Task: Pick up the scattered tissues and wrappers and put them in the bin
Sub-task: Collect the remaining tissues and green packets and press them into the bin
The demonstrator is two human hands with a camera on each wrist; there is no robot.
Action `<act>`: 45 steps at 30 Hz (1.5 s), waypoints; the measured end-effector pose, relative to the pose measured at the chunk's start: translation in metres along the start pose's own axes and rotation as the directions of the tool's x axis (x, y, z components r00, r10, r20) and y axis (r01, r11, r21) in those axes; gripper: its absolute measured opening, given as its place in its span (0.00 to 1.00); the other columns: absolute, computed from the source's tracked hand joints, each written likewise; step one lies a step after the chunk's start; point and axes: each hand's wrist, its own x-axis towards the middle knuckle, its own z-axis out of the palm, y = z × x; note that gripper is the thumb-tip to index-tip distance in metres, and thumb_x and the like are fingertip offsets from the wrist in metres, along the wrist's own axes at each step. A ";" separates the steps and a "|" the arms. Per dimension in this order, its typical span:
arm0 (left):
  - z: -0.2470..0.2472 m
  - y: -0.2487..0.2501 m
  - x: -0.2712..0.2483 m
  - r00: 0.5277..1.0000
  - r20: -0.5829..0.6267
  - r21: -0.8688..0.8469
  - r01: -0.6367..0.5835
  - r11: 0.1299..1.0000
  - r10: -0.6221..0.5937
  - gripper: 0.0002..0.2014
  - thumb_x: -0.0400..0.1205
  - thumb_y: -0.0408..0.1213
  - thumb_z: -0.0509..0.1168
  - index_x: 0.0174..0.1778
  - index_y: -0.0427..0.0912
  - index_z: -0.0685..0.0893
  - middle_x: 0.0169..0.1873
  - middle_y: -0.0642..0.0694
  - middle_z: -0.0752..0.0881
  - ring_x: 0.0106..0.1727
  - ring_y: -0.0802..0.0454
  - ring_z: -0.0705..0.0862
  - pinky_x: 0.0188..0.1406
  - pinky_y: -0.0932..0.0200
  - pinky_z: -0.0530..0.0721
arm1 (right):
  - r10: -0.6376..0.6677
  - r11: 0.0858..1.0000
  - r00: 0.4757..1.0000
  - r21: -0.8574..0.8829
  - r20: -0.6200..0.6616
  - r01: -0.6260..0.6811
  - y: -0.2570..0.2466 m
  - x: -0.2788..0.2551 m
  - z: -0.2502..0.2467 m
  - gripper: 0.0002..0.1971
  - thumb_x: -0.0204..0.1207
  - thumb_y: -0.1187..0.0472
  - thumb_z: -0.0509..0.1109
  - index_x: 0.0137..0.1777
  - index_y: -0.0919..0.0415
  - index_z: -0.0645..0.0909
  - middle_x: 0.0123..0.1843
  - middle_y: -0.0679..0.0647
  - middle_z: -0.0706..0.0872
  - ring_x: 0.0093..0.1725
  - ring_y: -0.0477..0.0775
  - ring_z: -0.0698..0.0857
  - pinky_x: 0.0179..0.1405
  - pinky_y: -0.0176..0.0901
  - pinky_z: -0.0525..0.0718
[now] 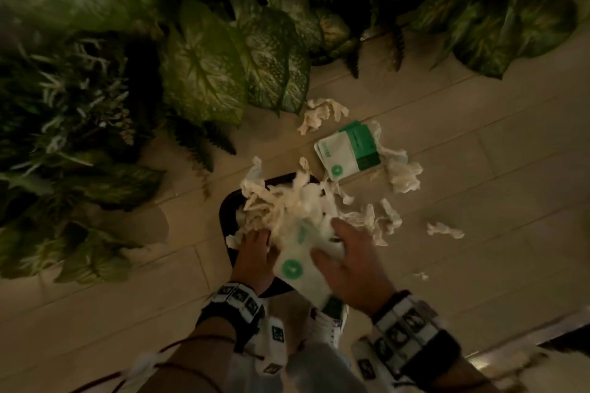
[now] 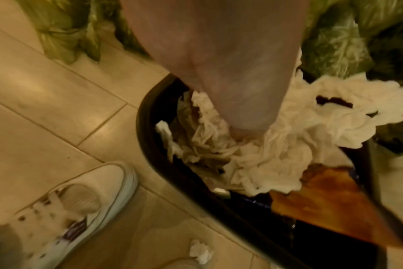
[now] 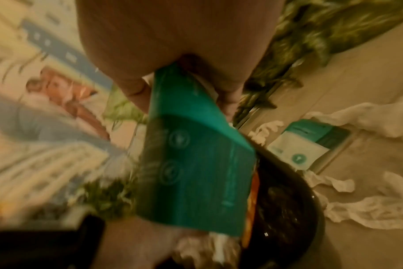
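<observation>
Tissues, crumpled and white, are heaped in and over the rim of the black bin, which stands on the tiled floor beside leafy plants. Left hand is sunk among the tissues inside the bin, fingers buried in the wad; whether they grip it cannot be told. Right hand grips a green-and-white wrapper over the near edge of the bin. Second wrapper, same pattern, lies flat on the floor just beyond the bin, with loose tissues against it. Further loose pieces lie scattered on the floor to the right. White shoe stands close to the bin.
</observation>
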 end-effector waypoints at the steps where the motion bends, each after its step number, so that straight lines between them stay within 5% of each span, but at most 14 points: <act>1: 0.000 -0.005 0.001 0.999 0.030 -0.017 -0.033 0.999 0.033 0.30 0.79 0.62 0.53 0.65 0.41 0.74 0.64 0.40 0.76 0.66 0.41 0.74 0.68 0.43 0.73 | -0.024 0.997 0.999 -0.077 0.023 0.025 0.004 0.006 0.016 0.08 0.71 0.52 0.70 0.42 0.49 0.71 0.37 0.47 0.80 0.37 0.46 0.79 0.34 0.40 0.78; 3: -0.004 -0.004 -0.004 0.996 0.060 -0.116 -0.056 0.992 0.063 0.34 0.77 0.69 0.51 0.70 0.48 0.72 0.69 0.44 0.77 0.71 0.48 0.74 0.74 0.46 0.71 | -0.033 0.938 0.997 -0.343 0.064 0.053 0.018 0.023 0.049 0.17 0.75 0.47 0.63 0.60 0.52 0.69 0.54 0.55 0.82 0.56 0.58 0.78 0.54 0.52 0.79; 6: -0.026 0.010 -0.029 0.996 0.042 -0.425 -0.054 0.903 0.079 0.12 0.83 0.39 0.63 0.59 0.58 0.76 0.56 0.53 0.83 0.57 0.65 0.82 0.61 0.62 0.80 | 0.073 0.739 0.988 -0.673 0.135 0.037 0.040 0.047 0.086 0.35 0.79 0.43 0.55 0.81 0.53 0.47 0.78 0.62 0.67 0.76 0.71 0.63 0.72 0.67 0.65; 8: -0.034 0.007 -0.043 0.998 0.065 -0.534 0.016 0.845 0.022 0.22 0.80 0.29 0.66 0.61 0.63 0.75 0.58 0.60 0.81 0.57 0.66 0.81 0.59 0.61 0.81 | 0.097 0.639 0.983 -0.767 0.158 0.060 0.053 0.061 0.100 0.36 0.80 0.44 0.55 0.82 0.51 0.41 0.78 0.66 0.66 0.75 0.74 0.63 0.72 0.70 0.63; 10: -0.040 0.000 -0.057 0.997 0.062 -0.581 0.079 0.810 -0.053 0.31 0.78 0.30 0.68 0.73 0.60 0.69 0.68 0.64 0.72 0.69 0.63 0.72 0.69 0.54 0.76 | 0.130 0.577 0.979 -0.815 0.156 0.053 0.062 0.072 0.110 0.36 0.80 0.45 0.57 0.82 0.53 0.45 0.75 0.67 0.67 0.72 0.74 0.66 0.70 0.71 0.63; 14: -0.050 -0.005 -0.077 0.998 -0.051 -0.537 -0.004 0.843 -0.028 0.26 0.81 0.31 0.65 0.71 0.59 0.71 0.67 0.67 0.69 0.71 0.64 0.65 0.74 0.55 0.69 | 0.199 0.511 0.972 -0.860 0.128 0.009 0.064 0.097 0.118 0.35 0.76 0.44 0.63 0.78 0.57 0.56 0.73 0.68 0.68 0.72 0.72 0.67 0.70 0.69 0.65; 17: -0.056 -0.006 -0.083 0.997 -0.076 -0.545 -0.017 0.838 -0.029 0.22 0.81 0.31 0.63 0.68 0.58 0.75 0.68 0.62 0.72 0.70 0.60 0.71 0.70 0.55 0.72 | 0.252 0.525 0.962 -0.850 0.108 -0.042 0.056 0.107 0.121 0.35 0.73 0.44 0.66 0.76 0.58 0.59 0.73 0.69 0.68 0.72 0.72 0.66 0.71 0.69 0.64; 22: -0.066 0.000 -0.077 0.995 -0.059 -0.585 0.032 0.810 -0.082 0.15 0.81 0.28 0.61 0.54 0.54 0.81 0.57 0.50 0.84 0.52 0.56 0.84 0.40 0.71 0.79 | 0.282 0.630 0.957 -0.765 0.067 -0.132 0.021 0.094 0.102 0.39 0.69 0.37 0.67 0.75 0.56 0.61 0.74 0.66 0.66 0.73 0.73 0.65 0.71 0.72 0.62; 27: -0.067 0.010 -0.077 0.997 -0.055 -0.591 0.013 0.807 -0.057 0.12 0.81 0.28 0.62 0.50 0.51 0.83 0.50 0.50 0.85 0.48 0.53 0.85 0.42 0.65 0.78 | 0.173 0.773 0.984 -0.612 -0.050 -0.167 -0.009 0.054 0.069 0.40 0.68 0.31 0.60 0.78 0.49 0.56 0.80 0.56 0.64 0.79 0.66 0.59 0.77 0.71 0.56; 30: -0.066 0.016 -0.081 0.998 -0.053 -0.538 -0.005 0.843 -0.028 0.10 0.81 0.28 0.63 0.51 0.47 0.82 0.50 0.51 0.85 0.52 0.58 0.84 0.44 0.64 0.79 | 0.079 0.871 0.976 -0.462 -0.203 -0.167 -0.013 0.024 0.040 0.34 0.69 0.34 0.62 0.73 0.50 0.66 0.74 0.54 0.72 0.73 0.60 0.69 0.73 0.60 0.68; 35: -0.053 0.034 -0.095 0.996 -0.063 -0.426 -0.086 0.900 0.065 0.06 0.79 0.35 0.67 0.45 0.53 0.82 0.42 0.58 0.87 0.40 0.58 0.86 0.31 0.70 0.82 | 0.224 0.935 0.881 -0.162 -0.417 -0.315 0.064 -0.050 -0.011 0.17 0.72 0.51 0.71 0.58 0.56 0.81 0.57 0.54 0.83 0.56 0.54 0.82 0.56 0.45 0.80; 38: -0.024 0.056 -0.106 0.980 0.030 -0.359 -0.175 0.917 0.199 0.05 0.78 0.35 0.68 0.44 0.51 0.83 0.40 0.53 0.86 0.32 0.53 0.85 0.29 0.62 0.82 | 0.516 0.796 0.750 -0.092 -0.413 -0.598 0.143 -0.099 -0.032 0.13 0.72 0.58 0.73 0.56 0.59 0.83 0.55 0.58 0.84 0.54 0.58 0.84 0.52 0.41 0.77; 42: 0.047 0.082 -0.093 0.948 0.159 -0.262 -0.228 0.938 0.275 0.02 0.79 0.39 0.67 0.42 0.52 0.82 0.38 0.55 0.85 0.33 0.56 0.82 0.33 0.65 0.80 | 0.742 0.585 0.574 -0.083 -0.346 -0.807 0.245 -0.135 -0.058 0.13 0.71 0.61 0.72 0.55 0.63 0.82 0.57 0.64 0.85 0.58 0.65 0.83 0.58 0.52 0.81; 45: 0.112 0.092 -0.061 0.959 0.166 -0.203 -0.194 0.960 0.229 0.02 0.77 0.40 0.66 0.40 0.52 0.81 0.34 0.53 0.86 0.37 0.56 0.84 0.38 0.60 0.83 | 0.769 0.533 0.550 -0.149 -0.326 -0.833 0.290 -0.121 -0.073 0.15 0.73 0.60 0.70 0.58 0.63 0.80 0.61 0.64 0.82 0.59 0.64 0.82 0.58 0.48 0.78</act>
